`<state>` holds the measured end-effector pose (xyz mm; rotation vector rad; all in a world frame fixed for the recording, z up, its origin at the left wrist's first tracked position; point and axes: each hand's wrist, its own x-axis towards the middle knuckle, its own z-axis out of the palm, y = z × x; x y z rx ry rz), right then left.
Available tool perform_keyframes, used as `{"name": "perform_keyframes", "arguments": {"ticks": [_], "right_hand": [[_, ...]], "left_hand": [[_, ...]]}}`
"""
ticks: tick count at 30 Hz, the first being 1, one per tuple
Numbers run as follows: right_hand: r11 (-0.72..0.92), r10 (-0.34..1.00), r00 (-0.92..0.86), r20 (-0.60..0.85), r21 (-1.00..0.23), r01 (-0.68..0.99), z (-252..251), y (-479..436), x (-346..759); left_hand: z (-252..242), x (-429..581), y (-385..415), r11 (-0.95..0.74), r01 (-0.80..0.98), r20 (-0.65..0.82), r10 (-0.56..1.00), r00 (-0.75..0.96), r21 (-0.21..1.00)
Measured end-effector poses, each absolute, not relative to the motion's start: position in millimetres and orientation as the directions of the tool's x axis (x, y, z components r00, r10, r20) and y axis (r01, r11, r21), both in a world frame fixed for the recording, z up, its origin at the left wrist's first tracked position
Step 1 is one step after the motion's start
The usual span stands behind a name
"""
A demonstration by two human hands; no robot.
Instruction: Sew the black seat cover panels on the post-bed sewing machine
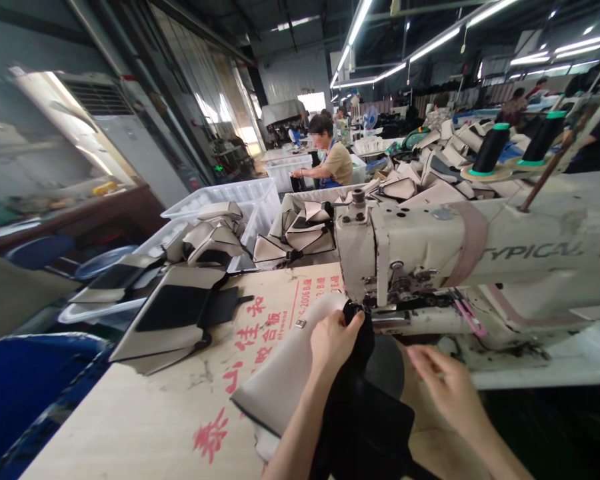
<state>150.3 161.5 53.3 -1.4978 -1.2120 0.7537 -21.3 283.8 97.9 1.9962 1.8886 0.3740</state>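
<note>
My left hand (333, 337) is closed on a bunched black edge of a beige-and-black sewn bag piece (285, 380), right beside the head of the sewing machine (410, 240). The piece has a pale panel with dark edging and a small metal fitting (301, 323). Its black fabric (367, 420) hangs down between my forearms. To the right, my right hand (447, 383) hovers apart from the fabric, just below the machine's arm. Its fingers are partly extended and slightly blurred, and no object shows in them. The needle area is partly hidden.
Another beige-and-black piece (175, 313) lies on the plywood table (180, 413). White plastic crates (265, 207) of similar pieces stand behind it. Black thread cones (493, 150) top the machine. A blue bin (35, 393) is at left. A co-worker (337, 160) sits beyond.
</note>
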Motion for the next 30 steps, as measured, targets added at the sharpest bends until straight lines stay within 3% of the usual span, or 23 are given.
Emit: {"name": "perform_keyframes", "arguments": {"ticks": [2, 4, 12, 18, 25, 28, 30], "right_hand": [[-0.031, 0.967, 0.253, -0.025, -0.999, 0.019, 46.9, 188.4, 114.1], [-0.046, 0.954, 0.293, -0.066, -0.996, -0.076, 43.2, 208.7, 93.2], [-0.106, 0.858, 0.474, -0.199, -0.971, -0.216, 34.6, 236.9, 77.4], [-0.117, 0.834, 0.529, -0.157, -0.987, -0.107, 41.2, 242.4, 76.2], [-0.107, 0.911, 0.405, -0.085, -0.994, 0.031, 56.1, 206.3, 112.1], [-0.026, 0.851, 0.504, 0.146, -0.948, 0.318, 53.5, 169.0, 171.2], [-0.025, 0.644, 0.611, 0.460, -0.786, 0.618, 50.6, 145.1, 231.1]], "left_hand": [[98.9, -21.3, 282.9, -0.040, 0.902, -0.053, 0.996, 0.069, 0.430], [98.7, -21.3, 282.8, -0.045, 0.904, -0.049, 0.996, 0.073, 0.425], [91.1, -21.3, 303.8, -0.076, 0.892, -0.051, 0.993, 0.110, 0.445], [96.4, -19.7, 313.5, -0.079, 0.879, -0.065, 0.990, 0.124, 0.471], [91.8, -21.0, 312.4, -0.070, 0.870, -0.052, 0.993, 0.109, 0.488], [89.8, -21.2, 313.0, -0.062, 0.861, -0.047, 0.994, 0.099, 0.505], [89.1, -21.1, 313.6, -0.059, 0.853, -0.041, 0.995, 0.093, 0.518]]}}
